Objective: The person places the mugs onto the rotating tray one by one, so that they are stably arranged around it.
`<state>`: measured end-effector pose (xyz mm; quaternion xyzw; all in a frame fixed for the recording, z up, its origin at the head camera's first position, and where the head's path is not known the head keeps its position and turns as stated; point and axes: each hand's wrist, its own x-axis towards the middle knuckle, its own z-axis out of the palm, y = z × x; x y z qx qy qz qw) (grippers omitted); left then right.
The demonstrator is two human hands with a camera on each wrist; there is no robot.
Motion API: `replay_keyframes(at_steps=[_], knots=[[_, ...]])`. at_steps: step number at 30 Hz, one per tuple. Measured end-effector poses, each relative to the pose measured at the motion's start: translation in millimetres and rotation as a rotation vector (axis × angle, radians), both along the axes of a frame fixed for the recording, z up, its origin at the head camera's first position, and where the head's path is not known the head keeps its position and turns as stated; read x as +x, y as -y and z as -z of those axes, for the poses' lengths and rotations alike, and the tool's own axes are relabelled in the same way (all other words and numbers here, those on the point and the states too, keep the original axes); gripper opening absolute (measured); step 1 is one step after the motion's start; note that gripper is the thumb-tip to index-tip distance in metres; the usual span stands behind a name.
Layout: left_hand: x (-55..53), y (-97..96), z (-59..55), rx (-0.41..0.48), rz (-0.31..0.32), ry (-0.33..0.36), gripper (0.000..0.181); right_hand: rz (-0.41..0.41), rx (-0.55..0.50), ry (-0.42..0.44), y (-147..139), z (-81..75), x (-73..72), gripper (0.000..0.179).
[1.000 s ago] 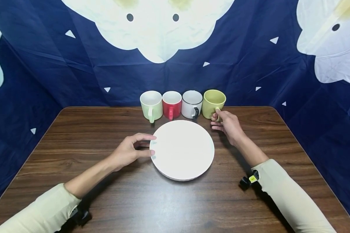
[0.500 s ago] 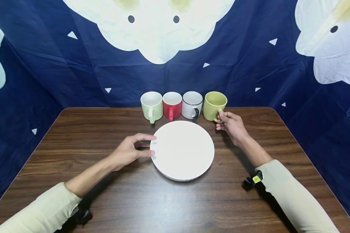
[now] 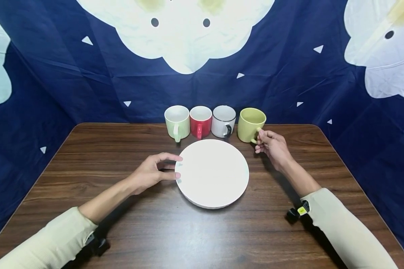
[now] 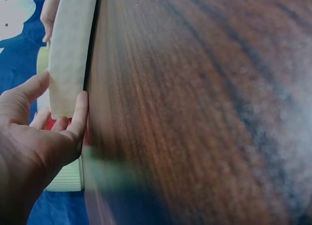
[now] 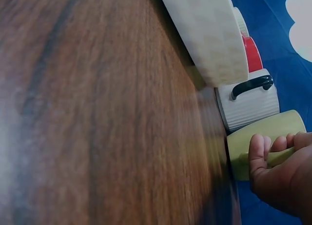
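Note:
In the head view my right hand [image 3: 274, 149] pinches the handle of a yellow-green mug [image 3: 247, 129], which stands upright at the right end of a row. The right wrist view has the fingers curled round that handle against the mug's side [image 5: 239, 152]. My left hand [image 3: 149, 172] rests its fingertips on the left edge of a thick white round disc [image 3: 213, 173] lying flat mid-table. In the left wrist view its fingers spread along the disc's textured side wall [image 4: 70, 64], fairly straight.
Left of the yellow-green mug stand a white mug [image 3: 219, 127] with a black handle, a red mug [image 3: 205, 129] and a pale green ribbed mug [image 3: 184, 127], close behind the disc. A blue patterned cloth [image 3: 138, 86] hangs behind the wooden table [image 3: 202, 239].
My right hand has shifted the yellow-green mug slightly right and nearer, opening a small gap to the white mug. The left hand and the disc have stayed in place.

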<state>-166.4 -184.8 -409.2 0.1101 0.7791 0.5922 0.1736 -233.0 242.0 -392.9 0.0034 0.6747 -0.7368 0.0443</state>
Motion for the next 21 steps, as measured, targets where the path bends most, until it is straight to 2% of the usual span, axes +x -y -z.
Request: replay_keyframes(at_steps=[13,21], knots=[[-2.5,0.8,1.1,0.008,0.000,0.029,0.058,0.009,0.028,-0.038,-2,0.0,11.9,0.027],[-3.2,1.0,0.9,0.050,0.005,0.044,0.059,0.014,-0.015,-0.080,0,-2.3,19.0,0.028]])
